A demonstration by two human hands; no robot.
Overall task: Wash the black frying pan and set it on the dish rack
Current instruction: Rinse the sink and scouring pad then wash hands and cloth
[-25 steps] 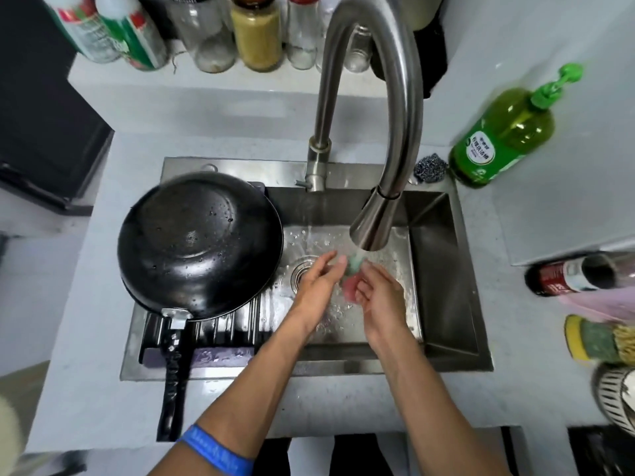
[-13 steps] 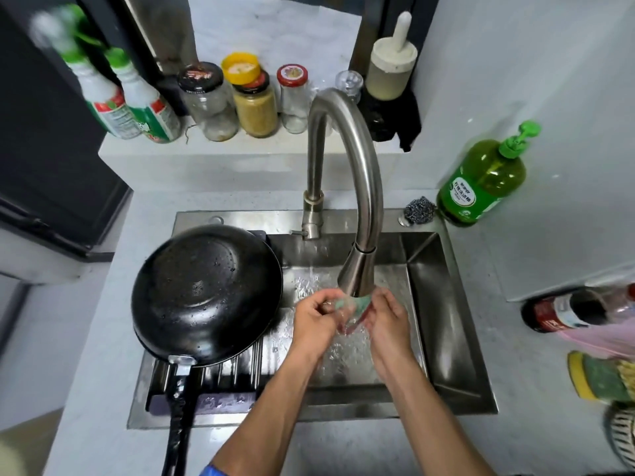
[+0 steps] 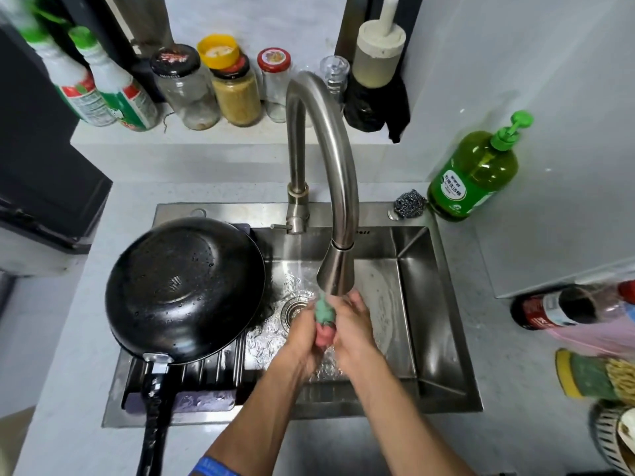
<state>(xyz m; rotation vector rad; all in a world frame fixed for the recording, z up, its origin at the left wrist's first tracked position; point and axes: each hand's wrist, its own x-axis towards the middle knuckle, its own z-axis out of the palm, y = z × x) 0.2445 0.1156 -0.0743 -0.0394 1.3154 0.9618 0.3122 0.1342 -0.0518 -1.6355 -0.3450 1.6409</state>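
Observation:
The black frying pan [image 3: 184,290] lies bottom up on the ribbed dish rack [image 3: 209,371] over the left part of the sink, wet with drops, its handle [image 3: 154,427] pointing toward me. To its right, under the running faucet [image 3: 335,269], my left hand [image 3: 304,333] and my right hand [image 3: 352,326] press together around a green and pink sponge [image 3: 324,316]. Water splashes below them. Neither hand touches the pan.
A steel sink [image 3: 422,304] with a drain [image 3: 297,309]. A steel wool ball [image 3: 409,203] and a green soap bottle [image 3: 472,173] stand at the back right. Jars and bottles line the back shelf [image 3: 206,132]. More bottles and a scrubber lie at the right edge.
Both hands have closed tighter around the sponge and squeeze it upright under the stream. The camera has tilted up, showing more of the shelf. The pan has not moved.

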